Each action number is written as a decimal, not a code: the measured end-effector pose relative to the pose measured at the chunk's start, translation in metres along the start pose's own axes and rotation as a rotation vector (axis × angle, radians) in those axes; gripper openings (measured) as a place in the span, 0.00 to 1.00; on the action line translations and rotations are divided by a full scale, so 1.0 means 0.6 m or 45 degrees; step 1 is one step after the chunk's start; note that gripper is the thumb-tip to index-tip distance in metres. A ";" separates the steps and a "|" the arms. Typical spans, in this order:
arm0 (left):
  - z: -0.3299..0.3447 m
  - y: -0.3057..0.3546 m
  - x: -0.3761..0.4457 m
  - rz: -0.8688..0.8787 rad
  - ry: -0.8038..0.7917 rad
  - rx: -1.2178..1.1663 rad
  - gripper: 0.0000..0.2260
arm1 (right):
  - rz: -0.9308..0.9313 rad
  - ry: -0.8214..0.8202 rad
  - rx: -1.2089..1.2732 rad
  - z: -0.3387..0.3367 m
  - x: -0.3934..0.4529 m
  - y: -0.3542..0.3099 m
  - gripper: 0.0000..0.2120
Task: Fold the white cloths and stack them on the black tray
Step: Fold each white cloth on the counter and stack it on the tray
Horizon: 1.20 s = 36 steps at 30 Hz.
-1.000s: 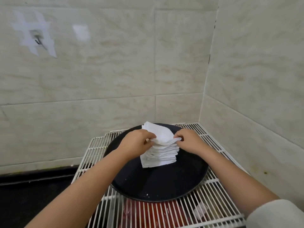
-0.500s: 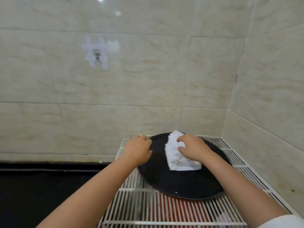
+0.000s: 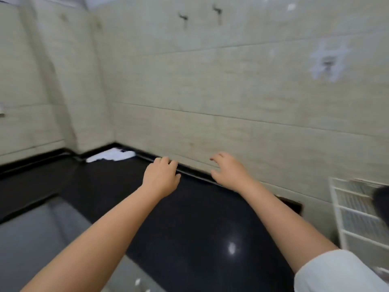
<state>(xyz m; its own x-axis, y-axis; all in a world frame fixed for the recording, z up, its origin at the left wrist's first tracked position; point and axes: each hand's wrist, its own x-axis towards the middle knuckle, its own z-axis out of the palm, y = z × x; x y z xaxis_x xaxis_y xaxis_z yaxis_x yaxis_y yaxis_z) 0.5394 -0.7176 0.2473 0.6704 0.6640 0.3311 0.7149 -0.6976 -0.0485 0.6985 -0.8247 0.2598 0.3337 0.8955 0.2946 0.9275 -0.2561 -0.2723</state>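
Note:
A heap of white cloths (image 3: 111, 156) lies in the far left corner of the black counter (image 3: 189, 218), against the tiled wall. My left hand (image 3: 161, 175) hovers over the counter to the right of the heap, fingers loosely curled and holding nothing. My right hand (image 3: 228, 169) is further right near the wall, fingers spread and empty. Only a sliver of the black tray (image 3: 382, 200) shows at the right edge, on the white wire rack (image 3: 355, 218). The stack of folded cloths is out of view.
A steel sink (image 3: 31, 239) is set into the counter at the lower left. Tiled walls (image 3: 231, 91) close off the back and left, with hooks high up. A dark gap (image 3: 291, 204) sits between the counter and the rack.
The view has swung left from the tray to the counter. Both hands have let go of the folded stack and moved left, empty, towards the heap of cloths.

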 end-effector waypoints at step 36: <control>0.364 -1.191 0.463 -0.340 -0.217 0.168 0.19 | -0.058 -0.302 -0.026 0.701 1.008 -0.631 0.19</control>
<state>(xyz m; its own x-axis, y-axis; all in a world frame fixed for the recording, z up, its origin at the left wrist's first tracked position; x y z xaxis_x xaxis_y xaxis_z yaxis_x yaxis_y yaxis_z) 0.2584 0.0242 0.1682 0.4718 0.8617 0.1865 0.8817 -0.4597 -0.1064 0.4786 -0.0330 0.1560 0.2451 0.9660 0.0819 0.9447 -0.2190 -0.2441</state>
